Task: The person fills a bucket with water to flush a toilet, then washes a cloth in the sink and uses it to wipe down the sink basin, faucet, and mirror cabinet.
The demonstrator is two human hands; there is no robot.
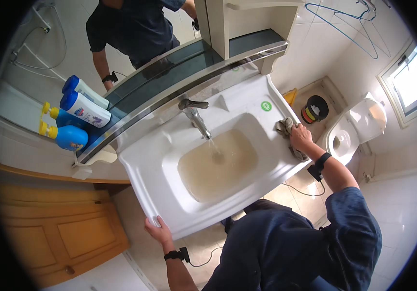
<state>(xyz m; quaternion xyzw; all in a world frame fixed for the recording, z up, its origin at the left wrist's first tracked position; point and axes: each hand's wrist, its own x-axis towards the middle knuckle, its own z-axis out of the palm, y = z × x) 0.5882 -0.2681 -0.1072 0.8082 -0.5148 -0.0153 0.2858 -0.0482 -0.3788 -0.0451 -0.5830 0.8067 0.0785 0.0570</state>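
The right hand's fingers (pixel 299 137) are closing over a grey rag (pixel 285 127), pressing it onto the right rim of the white sink (pixel 247 104); the left hand (pixel 157 229) is gripping the sink's near-left corner, fingers curled on the edge. The tap (pixel 196 118) is running into the murky, water-filled basin; bottles (pixel 75 119) are standing on the shelf at left

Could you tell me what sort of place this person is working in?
A home bathroom, most likely: a white washbasin with its tap running, a toilet beside it, and a mirror above the shelf.
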